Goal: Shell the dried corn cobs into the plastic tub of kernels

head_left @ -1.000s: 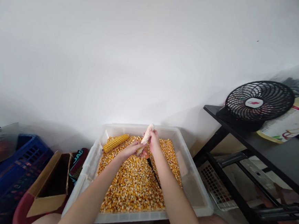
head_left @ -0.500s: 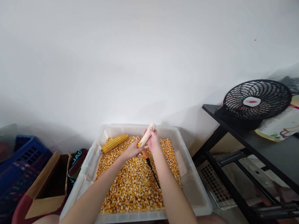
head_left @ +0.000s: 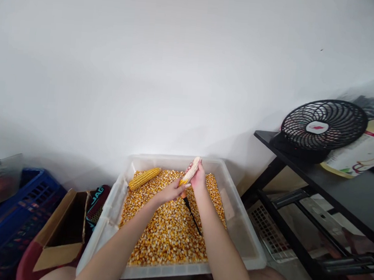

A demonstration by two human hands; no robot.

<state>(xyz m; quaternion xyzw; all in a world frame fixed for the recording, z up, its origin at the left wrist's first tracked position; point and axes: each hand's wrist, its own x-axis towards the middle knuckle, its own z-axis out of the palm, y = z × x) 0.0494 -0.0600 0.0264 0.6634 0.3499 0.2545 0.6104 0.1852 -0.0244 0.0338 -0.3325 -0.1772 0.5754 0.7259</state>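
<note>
Both hands are around one corn cob (head_left: 191, 171), tilted and mostly stripped to pale core, with some yellow kernels left at its lower end. My left hand (head_left: 172, 189) is closed on that lower end. Around the upper part, my right hand (head_left: 199, 175) is wrapped with the tip sticking out. Below the hands, a screwdriver-like tool (head_left: 191, 214) with an orange handle and dark shaft lies on the loose kernels (head_left: 166, 237). A full ear of corn (head_left: 144, 178) rests at the back left of the translucent plastic bin (head_left: 246, 237).
To the right, a black table (head_left: 360, 201) carries a black fan (head_left: 324, 125) and a printed package (head_left: 359, 155). On the left are an open cardboard box (head_left: 59, 233) in a red tub and a blue crate (head_left: 16, 204). A white wall rises behind the bin.
My two hands and the cob have shifted slightly to the right over the bin. The full ear and the tool lie where they were.
</note>
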